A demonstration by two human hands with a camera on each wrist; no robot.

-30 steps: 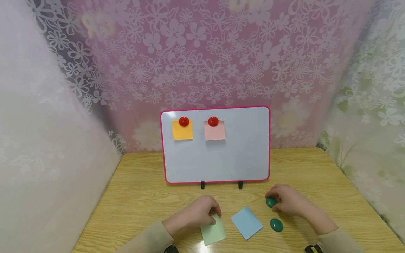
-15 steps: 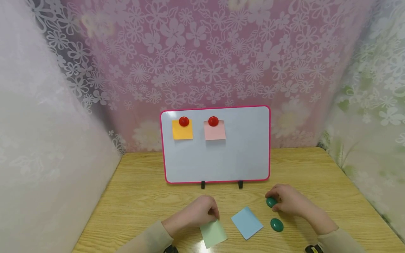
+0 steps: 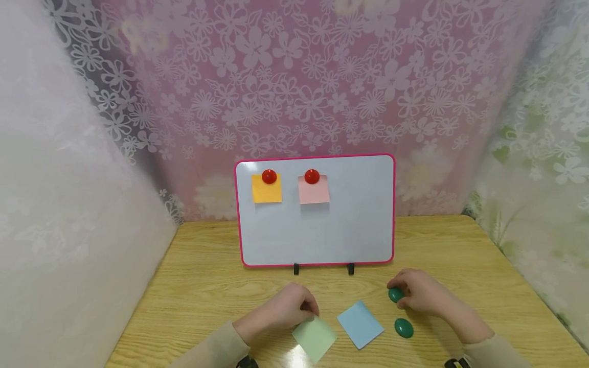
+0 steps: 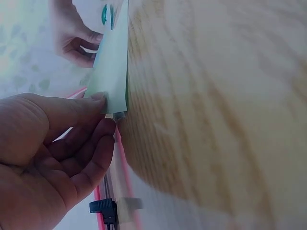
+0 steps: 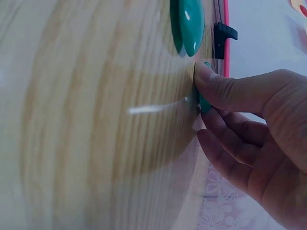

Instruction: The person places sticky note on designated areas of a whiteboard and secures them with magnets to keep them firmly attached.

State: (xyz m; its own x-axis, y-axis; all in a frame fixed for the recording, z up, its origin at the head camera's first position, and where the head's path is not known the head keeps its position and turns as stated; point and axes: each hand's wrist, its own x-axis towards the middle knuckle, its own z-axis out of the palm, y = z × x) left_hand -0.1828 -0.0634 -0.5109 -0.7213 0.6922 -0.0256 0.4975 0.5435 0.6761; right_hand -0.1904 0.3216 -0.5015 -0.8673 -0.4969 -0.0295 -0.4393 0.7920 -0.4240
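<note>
My left hand [image 3: 290,307] pinches a pale green sticky note [image 3: 315,340] at its upper corner, thumb on top. In the left wrist view, the note [image 4: 112,67] looks slightly raised off the table. A round green magnet [image 3: 395,295] lies between the thumb and fingers of my right hand [image 3: 425,294], low at the tabletop. A second green magnet [image 3: 404,328] rests just in front of that hand. Between both hands a light blue sticky note [image 3: 360,325] lies turned cornerwise on the table.
Behind the hands a pink-edged whiteboard [image 3: 317,235] stands on black feet [image 3: 351,269]. Red magnets [image 3: 312,177] hold a yellow note [image 3: 267,192] and a pink note [image 3: 314,193] near its top. Floral curtains [image 3: 313,76] surround the wooden table [image 3: 202,286].
The pale green note has turned in my left hand, its lower end swinging to the right. My left fingers have shifted slightly on its corner. The right hand stays on its magnet.
</note>
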